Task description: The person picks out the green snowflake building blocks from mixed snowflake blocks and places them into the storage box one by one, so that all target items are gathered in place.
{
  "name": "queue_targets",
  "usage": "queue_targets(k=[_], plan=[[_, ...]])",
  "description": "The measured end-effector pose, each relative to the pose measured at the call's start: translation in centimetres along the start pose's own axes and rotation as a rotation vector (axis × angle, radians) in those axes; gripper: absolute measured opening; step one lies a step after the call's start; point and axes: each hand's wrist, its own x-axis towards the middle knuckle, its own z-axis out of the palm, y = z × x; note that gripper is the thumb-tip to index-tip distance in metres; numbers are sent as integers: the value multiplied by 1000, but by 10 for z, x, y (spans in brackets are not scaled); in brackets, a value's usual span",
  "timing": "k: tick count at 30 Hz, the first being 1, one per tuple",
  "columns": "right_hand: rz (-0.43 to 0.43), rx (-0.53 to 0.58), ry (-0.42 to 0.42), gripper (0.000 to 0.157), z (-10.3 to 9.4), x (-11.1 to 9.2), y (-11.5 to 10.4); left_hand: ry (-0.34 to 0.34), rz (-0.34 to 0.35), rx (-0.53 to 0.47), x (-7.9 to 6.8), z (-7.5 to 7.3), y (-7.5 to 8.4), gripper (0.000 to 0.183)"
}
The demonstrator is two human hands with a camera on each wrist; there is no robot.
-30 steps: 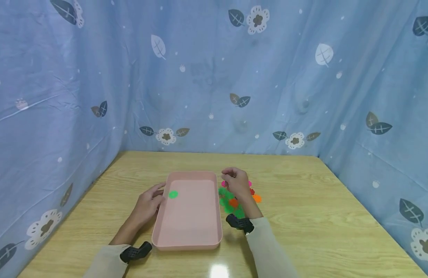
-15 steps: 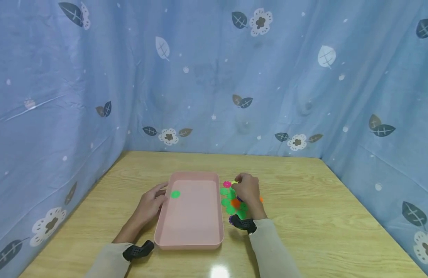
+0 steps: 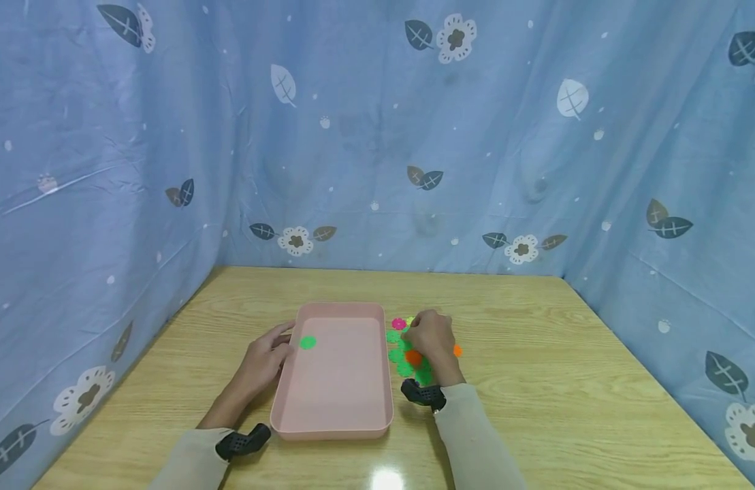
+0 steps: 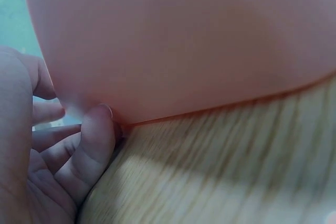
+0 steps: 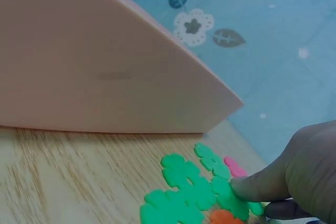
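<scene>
A pink rectangular tray point(image 3: 331, 388) lies on the table with one green flower-shaped piece point(image 3: 307, 342) inside, near its left wall. My left hand point(image 3: 263, 361) rests against the outside of that wall. Up close, the left thumb point(image 4: 97, 129) and fingertips sit at the tray's lower corner. To the right of the tray, my right hand point(image 3: 432, 337) reaches down into a loose pile of flat flower-shaped pieces. Its thumb and a finger pinch a green flower-shaped piece point(image 5: 231, 200) among the others; the palm hides part of the pile.
Around the right hand lie several green pieces point(image 5: 181, 169), an orange one point(image 3: 414, 358), a pink one point(image 3: 399, 324) and a bit of yellow point(image 3: 410, 320). The wooden table point(image 3: 536, 381) ends at a blue patterned curtain point(image 3: 365, 136) behind and on both sides.
My right hand has gone from beside the tray's far right corner, rightward and down into the pile. The left hand and the tray have stayed put.
</scene>
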Motion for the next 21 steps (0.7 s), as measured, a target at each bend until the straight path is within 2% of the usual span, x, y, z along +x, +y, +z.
queue_targets(k=[4, 12, 18, 21], plan=[[-19, -12, 3, 20, 2, 1, -1, -4, 5, -11, 0, 0, 0, 52], [-44, 0, 17, 8, 5, 3, 0, 11, -5, 27, 1, 1, 0, 52], [-45, 0, 21, 23, 4, 2, 0, 14, -9, 39, 2, 1, 0, 52], [-45, 4, 21, 25, 5, 2, -1, 14, -6, 35, 2, 1, -1, 52]])
